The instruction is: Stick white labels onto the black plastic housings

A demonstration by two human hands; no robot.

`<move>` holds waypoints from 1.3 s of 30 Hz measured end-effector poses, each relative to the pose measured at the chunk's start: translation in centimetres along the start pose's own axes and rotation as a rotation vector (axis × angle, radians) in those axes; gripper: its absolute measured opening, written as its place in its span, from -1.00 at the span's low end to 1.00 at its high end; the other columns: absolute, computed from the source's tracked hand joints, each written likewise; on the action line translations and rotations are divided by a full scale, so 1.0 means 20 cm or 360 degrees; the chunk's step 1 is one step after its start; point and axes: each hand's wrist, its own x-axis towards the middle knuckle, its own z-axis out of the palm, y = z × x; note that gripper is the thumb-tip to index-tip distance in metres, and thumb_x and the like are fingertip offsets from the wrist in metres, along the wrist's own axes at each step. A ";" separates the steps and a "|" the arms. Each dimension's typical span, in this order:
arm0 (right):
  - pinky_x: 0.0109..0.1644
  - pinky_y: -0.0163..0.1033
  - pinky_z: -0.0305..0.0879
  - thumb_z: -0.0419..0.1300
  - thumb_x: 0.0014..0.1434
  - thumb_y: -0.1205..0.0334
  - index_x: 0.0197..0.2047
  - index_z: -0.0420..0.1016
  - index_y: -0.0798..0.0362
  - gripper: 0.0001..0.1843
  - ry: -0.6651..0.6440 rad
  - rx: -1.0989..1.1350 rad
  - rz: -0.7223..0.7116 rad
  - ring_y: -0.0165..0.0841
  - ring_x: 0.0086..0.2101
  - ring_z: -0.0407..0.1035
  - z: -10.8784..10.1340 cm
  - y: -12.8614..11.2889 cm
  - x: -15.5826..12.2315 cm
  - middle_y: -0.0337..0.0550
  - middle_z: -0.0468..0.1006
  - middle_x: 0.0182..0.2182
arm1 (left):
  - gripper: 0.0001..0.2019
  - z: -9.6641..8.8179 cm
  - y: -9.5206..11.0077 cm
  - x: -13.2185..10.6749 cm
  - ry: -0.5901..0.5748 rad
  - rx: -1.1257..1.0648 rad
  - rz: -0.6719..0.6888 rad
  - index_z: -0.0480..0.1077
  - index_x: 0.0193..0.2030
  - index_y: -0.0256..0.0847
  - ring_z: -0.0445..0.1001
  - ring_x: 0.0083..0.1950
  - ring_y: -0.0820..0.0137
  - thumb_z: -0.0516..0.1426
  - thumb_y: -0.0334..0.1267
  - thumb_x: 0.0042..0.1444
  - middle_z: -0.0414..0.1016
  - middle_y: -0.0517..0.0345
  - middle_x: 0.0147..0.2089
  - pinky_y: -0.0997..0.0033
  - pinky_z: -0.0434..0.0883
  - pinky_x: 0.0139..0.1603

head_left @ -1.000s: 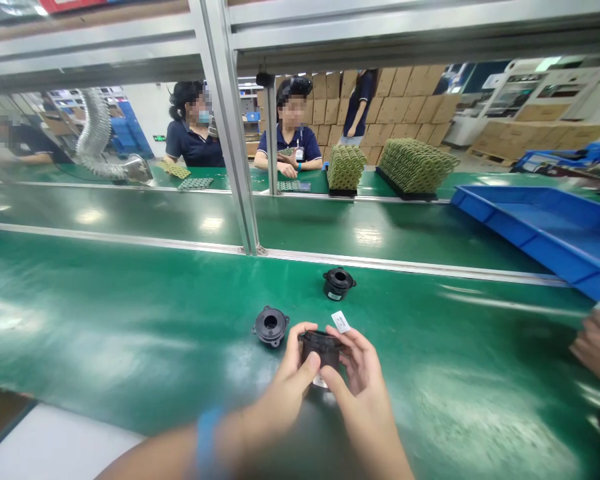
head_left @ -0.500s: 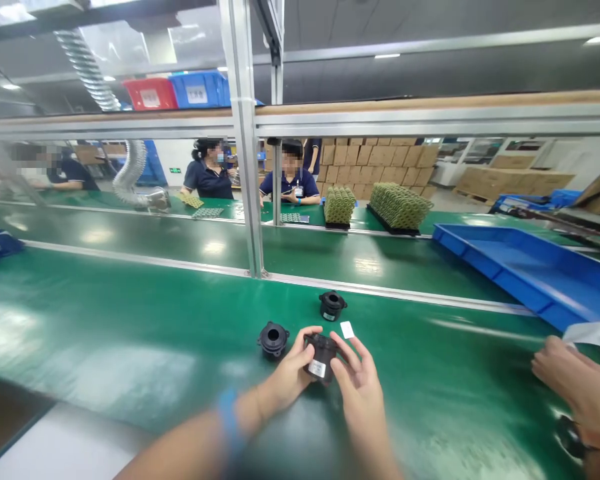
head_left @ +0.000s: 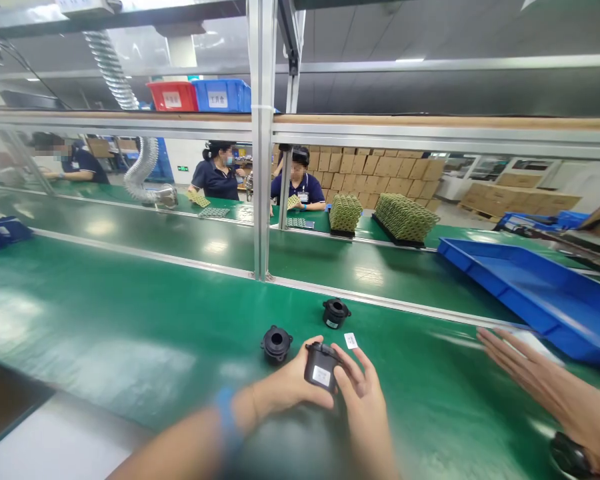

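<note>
My left hand (head_left: 293, 383) and my right hand (head_left: 363, 393) together grip a small black plastic part (head_left: 321, 365) with a white label on its side, just above the green belt (head_left: 130, 333). A small white sticker (head_left: 351, 341) sits on a raised fingertip of my right hand. Two more black round parts lie on the belt: one (head_left: 277, 343) just left of my hands, another (head_left: 335, 313) a little farther off.
A co-worker's open hand (head_left: 545, 387) with a wristwatch reaches in from the right. A blue tray (head_left: 530, 293) lies at the right. A metal post (head_left: 261, 147) stands behind the parts. Several people sit at the far belt beside stacked green pieces (head_left: 403, 217).
The part has been turned in my hands, its label now faces me. The co-worker's hand has stretched further left over the belt. My view has tilted upward.
</note>
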 end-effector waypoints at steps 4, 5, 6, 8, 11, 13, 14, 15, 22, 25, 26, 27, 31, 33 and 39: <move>-0.07 -0.16 0.52 0.39 -0.15 -0.31 0.22 0.14 -0.05 -0.02 0.0154 -0.0067 0.0024 -0.12 0.04 0.45 0.00 0.00 0.03 0.02 0.50 0.11 | -0.38 0.00 -0.02 0.05 -0.0094 -0.0552 -0.0221 0.28 0.17 -0.31 0.60 -0.21 0.23 0.16 0.12 0.13 0.53 -0.11 -0.02 0.35 0.44 -0.19; -0.09 -0.12 0.53 0.37 -0.13 -0.32 0.22 0.15 -0.03 -0.03 0.0166 -0.0082 0.0026 -0.11 -0.02 0.48 -0.01 -0.01 0.03 0.04 0.52 0.08 | -0.42 0.01 -0.01 0.06 -0.0101 -0.0588 -0.0254 0.32 0.14 -0.34 0.61 -0.20 0.20 0.11 0.13 0.18 0.54 -0.12 -0.03 0.34 0.45 -0.15; -0.12 -0.08 0.54 0.35 -0.11 -0.32 0.22 0.16 -0.01 -0.04 0.0165 -0.0098 0.0030 -0.10 -0.08 0.51 -0.01 -0.01 0.03 0.06 0.55 0.04 | -0.44 0.01 -0.01 0.06 -0.0080 -0.0590 -0.0268 0.34 0.14 -0.35 0.62 -0.19 0.19 0.09 0.11 0.21 0.55 -0.13 -0.02 0.34 0.46 -0.12; -0.15 -0.04 0.55 0.32 -0.07 -0.32 0.20 0.18 0.02 -0.08 0.0165 -0.0124 0.0027 -0.10 -0.17 0.54 -0.01 -0.01 0.02 0.05 0.60 -0.06 | -0.43 0.02 0.00 0.06 0.0011 -0.0557 -0.0289 0.35 0.13 -0.36 0.63 -0.19 0.18 0.06 0.12 0.23 0.55 -0.15 0.00 0.35 0.49 -0.12; -0.07 -0.02 0.53 0.31 -0.06 -0.31 0.16 0.22 0.04 -0.13 0.0171 -0.0169 -0.0013 -0.09 -0.15 0.54 -0.01 0.00 0.02 0.03 0.63 -0.14 | -0.44 0.04 0.02 0.04 0.0157 -0.0535 -0.0302 0.37 0.11 -0.35 0.63 -0.22 0.21 0.08 0.14 0.22 0.58 -0.11 -0.05 0.37 0.52 -0.19; 0.00 0.00 0.51 0.29 -0.06 -0.32 0.15 0.23 0.05 -0.14 0.0157 -0.0200 -0.0035 -0.09 -0.13 0.53 -0.01 0.00 0.02 0.04 0.63 -0.16 | -0.45 0.05 0.03 0.02 0.0225 -0.0550 -0.0294 0.38 0.09 -0.34 0.63 -0.23 0.24 0.09 0.13 0.21 0.59 -0.08 -0.09 0.38 0.54 -0.23; 0.03 0.02 0.49 0.28 -0.06 -0.33 0.15 0.24 0.05 -0.14 0.0150 -0.0216 -0.0039 -0.09 -0.12 0.53 -0.01 0.00 0.02 0.04 0.63 -0.16 | -0.45 0.06 0.03 0.02 0.0252 -0.0552 -0.0293 0.38 0.09 -0.35 0.63 -0.23 0.25 0.10 0.13 0.22 0.59 -0.07 -0.10 0.38 0.55 -0.25; 0.05 0.02 0.48 0.28 -0.06 -0.34 0.15 0.24 0.05 -0.13 0.0142 -0.0230 -0.0040 -0.08 -0.11 0.52 -0.01 0.01 0.03 0.04 0.63 -0.16 | -0.46 0.07 0.03 0.01 0.0270 -0.0548 -0.0293 0.39 0.08 -0.35 0.62 -0.23 0.26 0.10 0.12 0.22 0.59 -0.06 -0.11 0.39 0.56 -0.26; 0.17 0.02 0.38 0.25 0.02 -0.32 0.24 0.10 0.00 -0.12 -0.0069 -0.0267 -0.0092 -0.08 0.08 0.40 -0.02 0.03 0.01 0.09 0.49 0.09 | -0.47 0.11 0.07 -0.02 0.0378 -0.0459 -0.0218 0.39 0.09 -0.37 0.59 -0.22 0.35 0.04 0.10 0.27 0.55 -0.12 0.00 0.44 0.58 -0.31; 0.18 0.03 0.32 0.28 0.06 -0.19 0.29 0.01 -0.09 -0.14 -0.0183 -0.0410 -0.0203 -0.13 0.09 0.35 -0.03 0.06 0.00 0.00 0.33 0.24 | -0.51 0.12 0.08 -0.03 0.0369 -0.0334 -0.0127 0.32 0.14 -0.32 0.54 -0.32 0.46 0.03 0.06 0.29 0.53 -0.13 0.04 0.50 0.53 -0.42; 0.17 0.02 0.31 0.28 0.08 -0.12 0.30 -0.02 -0.13 -0.16 -0.0202 -0.0478 -0.0241 -0.17 0.04 0.37 -0.04 0.06 0.00 -0.05 0.29 0.27 | -0.52 0.12 0.09 -0.04 0.0360 -0.0276 -0.0101 0.30 0.14 -0.29 0.51 -0.37 0.48 0.05 0.06 0.28 0.53 -0.10 0.01 0.51 0.51 -0.46; 0.16 0.01 0.30 0.28 0.08 -0.06 0.31 -0.04 -0.17 -0.17 -0.0232 -0.0542 -0.0280 -0.21 -0.01 0.37 -0.06 0.06 0.00 -0.09 0.26 0.29 | -0.53 0.12 0.09 -0.05 0.0343 -0.0213 -0.0082 0.29 0.13 -0.27 0.48 -0.40 0.50 0.08 0.06 0.25 0.53 -0.06 -0.03 0.52 0.48 -0.50; 0.18 -0.03 0.25 0.34 0.02 0.08 0.36 -0.18 -0.19 -0.01 -0.0565 -0.0713 -0.0406 -0.21 0.12 0.29 -0.19 0.03 0.00 -0.08 0.23 0.31 | -0.50 0.12 0.10 -0.10 0.0215 0.0051 -0.0076 0.23 0.09 -0.13 0.47 -0.35 0.49 0.23 0.06 0.13 0.49 0.09 -0.09 0.54 0.38 -0.45; 0.23 -0.02 0.21 0.35 0.03 0.09 0.38 -0.24 -0.19 0.03 -0.0704 -0.0770 -0.0455 -0.19 0.25 0.17 -0.26 0.00 0.00 -0.04 0.22 0.32 | -0.45 0.11 0.09 -0.11 0.0116 0.0168 -0.0068 0.22 0.14 -0.09 0.51 -0.19 0.43 0.28 0.02 0.08 0.48 0.07 -0.01 0.50 0.40 -0.26; 0.24 0.03 0.24 0.19 0.22 0.08 0.38 -0.24 -0.29 -0.17 -0.0392 -0.0868 -0.0482 -0.24 0.24 0.19 -0.40 -0.04 0.02 -0.09 0.12 0.36 | -0.40 0.06 0.05 -0.05 0.0290 0.0806 0.0266 0.19 0.21 -0.05 0.30 0.31 0.20 0.30 -0.20 0.05 0.35 -0.02 0.27 0.26 0.18 0.34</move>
